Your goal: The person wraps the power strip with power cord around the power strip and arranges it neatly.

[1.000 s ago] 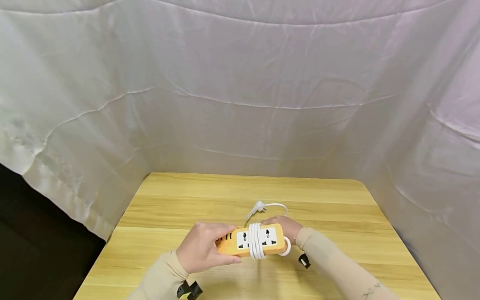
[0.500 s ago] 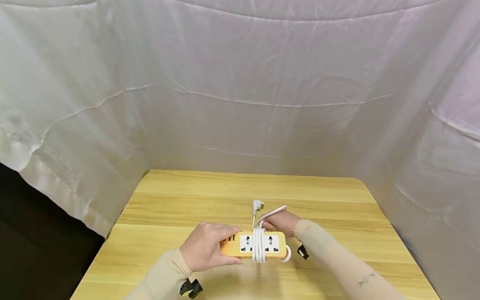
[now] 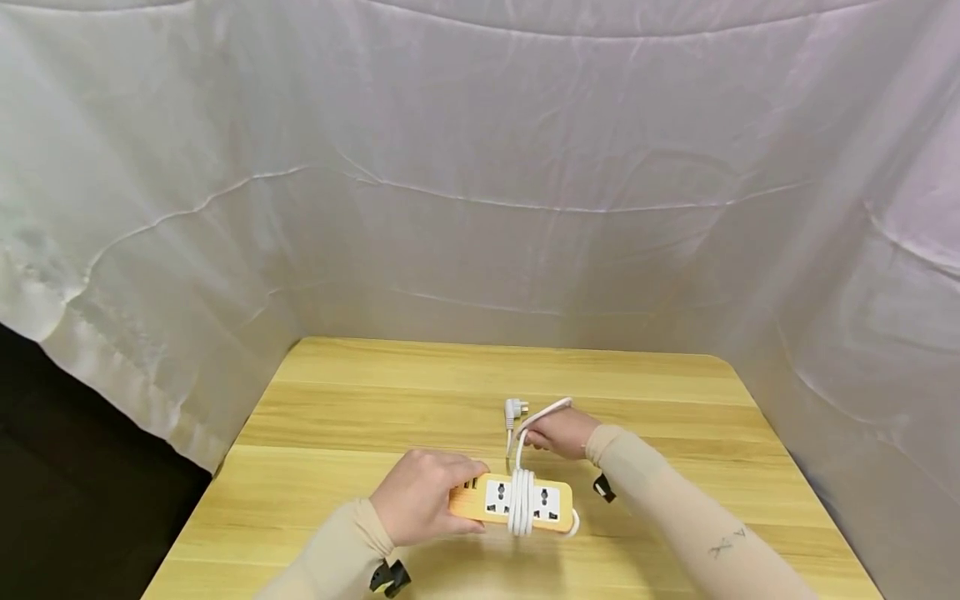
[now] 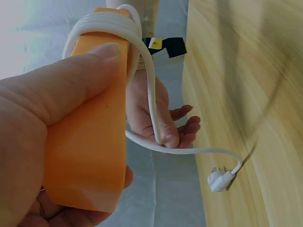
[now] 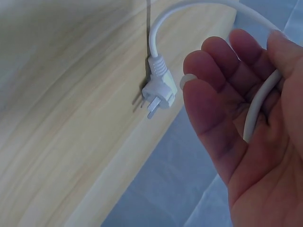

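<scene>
My left hand (image 3: 422, 497) grips the left end of an orange power strip (image 3: 471, 503), thumb on one side and fingers round the other, as the left wrist view shows. White sockets face up, and several turns of white cord (image 3: 521, 502) wrap round the strip's middle. Beyond the strip, my right hand (image 3: 564, 432) holds the loose part of the cord. In the right wrist view the cord (image 5: 259, 100) runs under the thumb and across the palm, with the fingers (image 5: 208, 106) loosely curled. The white plug (image 3: 514, 410) hangs off the cord's end near the tabletop, its pins bare.
A wooden tabletop (image 3: 375, 400) lies beneath both hands. Pale cloth (image 3: 480, 250) hangs round its back and sides. Both wrists wear black camera mounts, the left one (image 3: 390, 577) low over the table.
My right hand has moved away from the strip, drawing a length of cord up into view. The plug has turned so its pins point right. The strip has shifted slightly right and nearer.
</scene>
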The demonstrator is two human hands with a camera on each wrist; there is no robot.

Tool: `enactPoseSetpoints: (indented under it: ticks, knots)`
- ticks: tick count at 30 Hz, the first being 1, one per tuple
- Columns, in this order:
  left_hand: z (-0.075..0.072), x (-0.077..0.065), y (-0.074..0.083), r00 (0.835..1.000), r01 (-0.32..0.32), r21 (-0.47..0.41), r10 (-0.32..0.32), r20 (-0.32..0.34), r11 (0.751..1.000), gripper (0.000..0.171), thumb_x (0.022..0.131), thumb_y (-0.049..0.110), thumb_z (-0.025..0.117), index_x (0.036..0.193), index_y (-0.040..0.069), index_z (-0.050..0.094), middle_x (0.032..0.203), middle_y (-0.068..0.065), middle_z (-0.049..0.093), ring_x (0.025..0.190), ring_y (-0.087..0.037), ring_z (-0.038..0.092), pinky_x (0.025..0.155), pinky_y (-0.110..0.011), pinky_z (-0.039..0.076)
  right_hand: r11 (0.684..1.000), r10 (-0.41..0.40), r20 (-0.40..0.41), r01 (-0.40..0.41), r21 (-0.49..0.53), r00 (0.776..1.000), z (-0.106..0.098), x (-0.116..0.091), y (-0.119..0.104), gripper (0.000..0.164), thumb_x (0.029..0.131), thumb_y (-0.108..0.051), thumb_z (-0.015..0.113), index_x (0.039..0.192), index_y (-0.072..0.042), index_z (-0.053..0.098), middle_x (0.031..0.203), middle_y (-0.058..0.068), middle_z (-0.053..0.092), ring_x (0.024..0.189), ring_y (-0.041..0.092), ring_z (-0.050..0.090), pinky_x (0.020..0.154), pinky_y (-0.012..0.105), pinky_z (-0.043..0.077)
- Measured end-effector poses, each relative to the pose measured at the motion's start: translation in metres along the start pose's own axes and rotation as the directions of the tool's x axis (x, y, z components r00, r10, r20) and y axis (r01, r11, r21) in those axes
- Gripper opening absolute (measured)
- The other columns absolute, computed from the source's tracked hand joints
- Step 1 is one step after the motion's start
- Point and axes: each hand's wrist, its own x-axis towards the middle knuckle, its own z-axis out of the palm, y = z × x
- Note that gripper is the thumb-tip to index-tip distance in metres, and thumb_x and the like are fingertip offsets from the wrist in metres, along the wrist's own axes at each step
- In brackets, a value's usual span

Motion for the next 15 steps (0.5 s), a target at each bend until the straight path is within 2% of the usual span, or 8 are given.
enactPoseSetpoints:
  ticks: [7,10,15]
  knots:
    - [0.01,0.0,-0.002,0.996,0.011,0.102,-0.019,0.085,0.995,0.062,0.061,0.05,0.086,0.11,0.014,0.071,0.103,0.002,0.072,0.09,-0.01,0.068,0.081,-0.029,0.053,1.0,0.011,-0.002,-0.011,-0.026,1.0,-0.002,0.004,0.002,0.017,0.098,-0.022,0.056,0.091,-0.016,0.07,0.071,-0.011,0.063,0.065,0.001,0.057,0.066,0.026,0.05]
    - [0.016,0.001,-0.002,0.993,0.015,0.118,-0.028,0.112,0.993,0.061,0.062,0.052,0.085,0.108,0.015,0.071,0.1,0.003,0.072,0.087,-0.009,0.067,0.078,-0.028,0.053,0.999,0.001,-0.006,-0.001,-0.045,1.0,-0.001,0.006,0.006,0.023,0.1,-0.028,0.053,0.088,-0.018,0.07,0.067,-0.014,0.06,0.061,0.001,0.055,0.064,0.026,0.05]
    - [0.021,0.002,-0.006,0.988,0.034,0.132,-0.053,0.146,0.991,0.06,0.061,0.053,0.085,0.106,0.016,0.072,0.097,0.004,0.071,0.082,-0.007,0.066,0.075,-0.026,0.053,0.997,0.04,0.003,-0.04,-0.068,0.999,-0.01,0.009,0.003,0.023,0.099,-0.032,0.054,0.09,-0.019,0.071,0.063,-0.016,0.057,0.058,0.001,0.053,0.063,0.027,0.049]
